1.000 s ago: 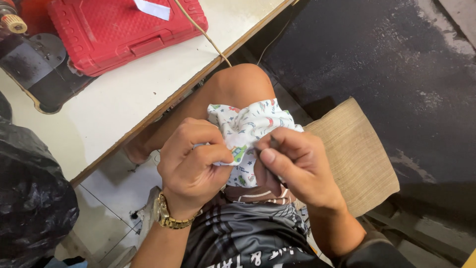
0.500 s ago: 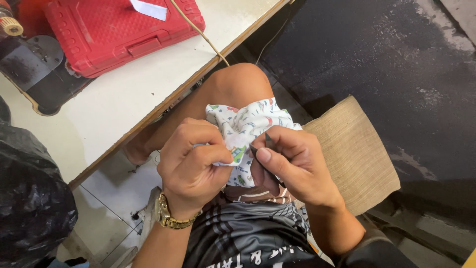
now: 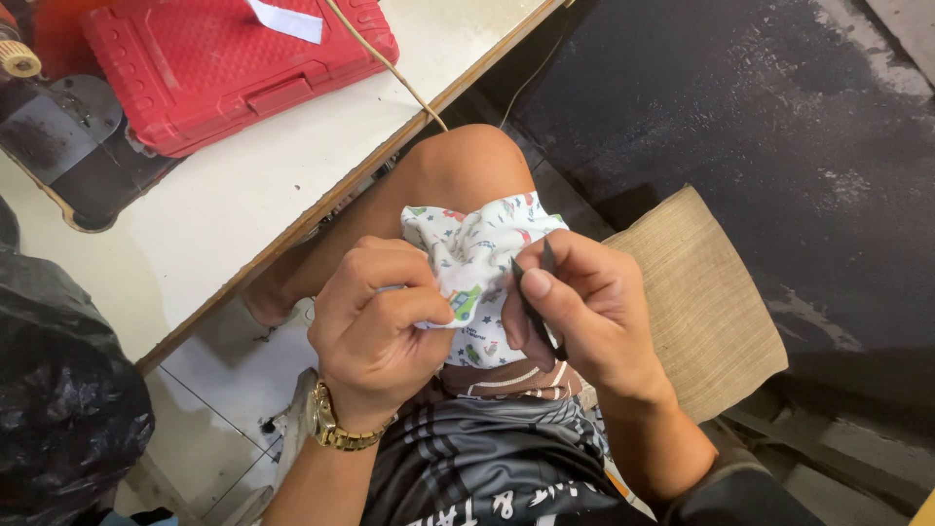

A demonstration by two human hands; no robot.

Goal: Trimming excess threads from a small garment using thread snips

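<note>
Your left hand [image 3: 375, 331], gold metal watch [image 3: 333, 429] on the wrist, is balled up gripping a soft, crumpled white cloth [image 3: 477, 268] with little colourful prints, right over your bare knee [image 3: 466, 166]. Your right hand [image 3: 584, 317] pinches small dark thread snips [image 3: 539, 292] against the fabric. Beside you there's a woven tan cushion [image 3: 701, 302]. Further out, a ribbed red plastic case [image 3: 234, 68] sits on the smooth white table [image 3: 243, 195], plus a crinkly black bag [image 3: 58, 409] off left.

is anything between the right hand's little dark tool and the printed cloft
Nothing visible. The right hand pinches the small dark tool, whose tips lie right against the printed cloth. The left hand grips the cloth from the other side, clear of the tool.
</note>
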